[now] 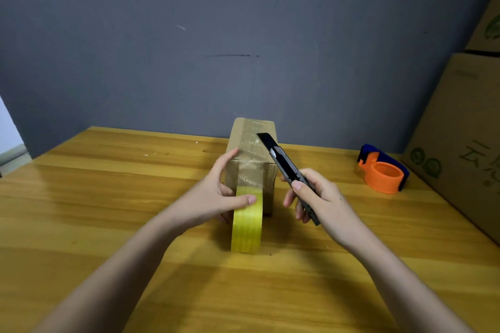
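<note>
A matte slate-grey painted wall (243,21) fills the upper part of the view. It carries a thin dark horizontal streak (232,56) near its middle and a small pale scratch (180,27) higher up to the left. Below it a honey-coloured wooden table (108,197) with long plank grain meets the wall and shows a soft sheen. At the far left, a pale strip (8,127) borders the wall. On the right, a large brown cardboard box with green print (465,143) stands on the table with a second cardboard box (487,27) stacked on top.
</note>
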The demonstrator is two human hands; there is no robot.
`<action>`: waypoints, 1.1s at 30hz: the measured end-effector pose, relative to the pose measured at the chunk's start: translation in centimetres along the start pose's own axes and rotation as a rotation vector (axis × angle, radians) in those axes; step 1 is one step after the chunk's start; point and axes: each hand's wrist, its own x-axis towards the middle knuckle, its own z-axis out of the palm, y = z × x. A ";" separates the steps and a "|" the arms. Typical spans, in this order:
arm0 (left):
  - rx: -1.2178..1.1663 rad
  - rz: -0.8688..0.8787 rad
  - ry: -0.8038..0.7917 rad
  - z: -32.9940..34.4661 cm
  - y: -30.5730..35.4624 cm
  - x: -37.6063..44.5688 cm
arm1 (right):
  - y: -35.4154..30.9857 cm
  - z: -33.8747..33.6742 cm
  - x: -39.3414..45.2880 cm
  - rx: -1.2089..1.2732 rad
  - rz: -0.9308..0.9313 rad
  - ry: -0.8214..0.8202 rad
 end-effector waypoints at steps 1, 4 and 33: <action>-0.027 -0.008 -0.008 0.1 0.0 -0.1 | -0.1 0.0 0.0 -0.002 0.001 -0.004; -0.070 -0.007 -0.001 0.0 -0.3 0.0 | -0.1 -0.1 0.0 -0.042 0.006 0.000; -0.183 -0.007 0.044 1.0 1.4 -1.2 | -4.6 -0.3 0.0 -1.557 -0.532 0.011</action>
